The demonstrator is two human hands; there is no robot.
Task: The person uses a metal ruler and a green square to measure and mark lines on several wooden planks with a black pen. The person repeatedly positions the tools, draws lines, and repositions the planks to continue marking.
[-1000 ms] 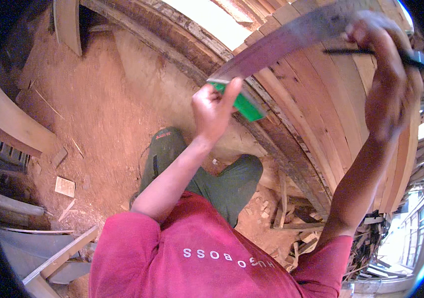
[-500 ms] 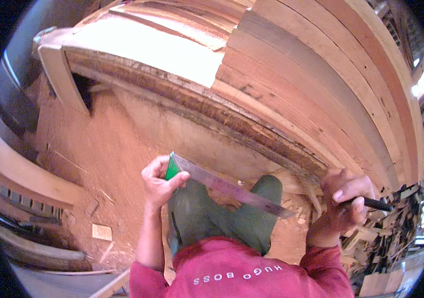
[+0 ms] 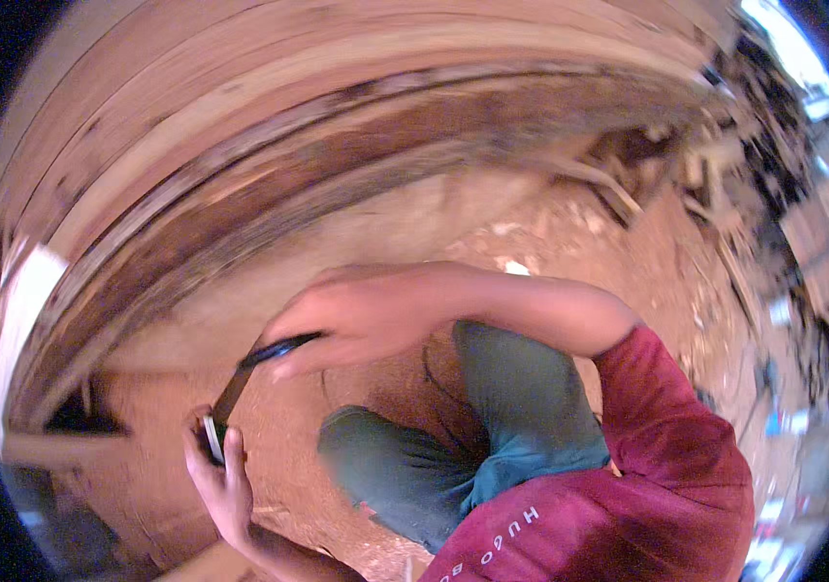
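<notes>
The picture is blurred by motion. My right hand (image 3: 361, 318) reaches across my body to the left, fingers closed around a dark slim object (image 3: 283, 347) and the upper end of a long flat metal blade (image 3: 232, 393). My left hand (image 3: 215, 475) is low at the left and grips the blade's lower end, where a pale edge shows. The blade slants between the two hands above the red dirt floor (image 3: 143, 456). My knees in green trousers (image 3: 492, 407) are bent below the right forearm.
A stack of long curved wooden planks (image 3: 269, 136) fills the upper half of the view. Scrap wood and debris (image 3: 725, 175) lie at the upper right. My red shirt (image 3: 647, 485) is at the lower right.
The view has swung toward the right. Both hands came down and to the left with the blade, the right hand crossing over my knees. The green handle no longer shows.
</notes>
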